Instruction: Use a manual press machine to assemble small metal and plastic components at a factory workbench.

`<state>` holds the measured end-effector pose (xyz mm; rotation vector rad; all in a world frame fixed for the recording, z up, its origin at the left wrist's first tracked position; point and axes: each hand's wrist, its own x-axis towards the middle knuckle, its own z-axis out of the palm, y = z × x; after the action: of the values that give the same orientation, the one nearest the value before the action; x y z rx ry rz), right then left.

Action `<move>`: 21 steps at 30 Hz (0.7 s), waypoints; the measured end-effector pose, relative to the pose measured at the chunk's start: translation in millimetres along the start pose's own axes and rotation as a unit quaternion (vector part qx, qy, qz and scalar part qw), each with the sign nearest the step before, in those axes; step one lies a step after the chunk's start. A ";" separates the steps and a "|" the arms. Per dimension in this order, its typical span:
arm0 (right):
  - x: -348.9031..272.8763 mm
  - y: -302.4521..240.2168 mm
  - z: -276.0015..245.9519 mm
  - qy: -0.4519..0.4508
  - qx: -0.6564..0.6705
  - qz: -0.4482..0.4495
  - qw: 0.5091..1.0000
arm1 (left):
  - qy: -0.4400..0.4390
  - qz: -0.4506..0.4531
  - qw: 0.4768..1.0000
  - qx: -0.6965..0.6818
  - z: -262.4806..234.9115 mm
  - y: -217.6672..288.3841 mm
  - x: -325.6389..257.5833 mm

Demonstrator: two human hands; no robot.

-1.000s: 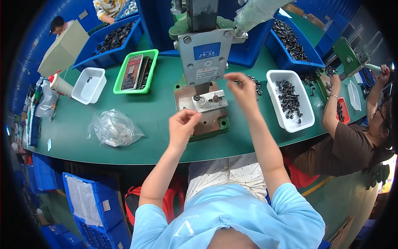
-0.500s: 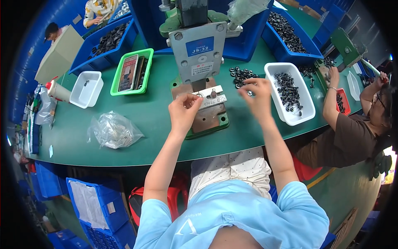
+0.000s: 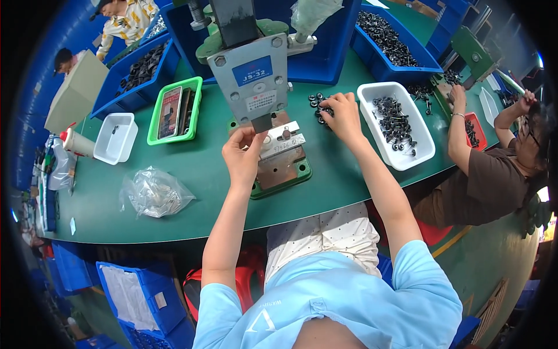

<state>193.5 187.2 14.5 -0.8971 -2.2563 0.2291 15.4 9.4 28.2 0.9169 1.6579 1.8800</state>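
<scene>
My left hand is at the front left of the hand press, thumb and fingers pinched together beside the metal fixture block under the ram. Whatever the fingertips hold is hidden. On the green table right of the press lies a small pile of black round parts with shiny centres. Over the pile's right side, my right hand reaches down with fingers curled together among the parts. Its grip is too covered to make out.
A white tray of black stemmed parts stands right of my right hand. Leftward are a green basket, a white tray and a clear plastic bag. Blue bins line the back. A co-worker sits at right.
My right hand has moved away from me and lowered onto the pile of black parts. My left hand stays pinched by the fixture. The whole view has shifted slightly.
</scene>
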 end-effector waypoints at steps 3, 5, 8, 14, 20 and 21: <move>7.0 5.2 23.4 -0.060 -0.105 0.056 0.991 | 0.001 -0.004 1.000 0.010 -0.7 2.6 1.5; 10.1 10.5 27.7 -0.082 -0.113 0.049 0.989 | -0.001 0.000 1.000 0.012 -2.2 3.5 2.5; 11.0 9.1 18.6 -0.088 -0.096 0.042 0.991 | -0.012 -0.010 1.000 0.011 -7.0 1.5 0.6; 0.1 -46.1 -1.5 -0.100 0.263 0.036 0.959 | 0.013 -0.015 0.999 0.049 -24.4 -11.4 -10.1; -12.1 -94.4 33.4 -0.069 0.256 -0.069 0.962 | -0.004 -0.005 1.000 0.023 -21.8 -18.9 -8.1; -14.0 -95.1 36.5 -0.056 0.203 -0.080 0.974 | -0.001 -0.005 1.000 0.023 -21.7 -18.6 -7.5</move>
<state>125.5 110.1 16.9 -0.4947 -2.2521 0.6528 2.8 -7.6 7.6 0.9267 1.7076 1.8412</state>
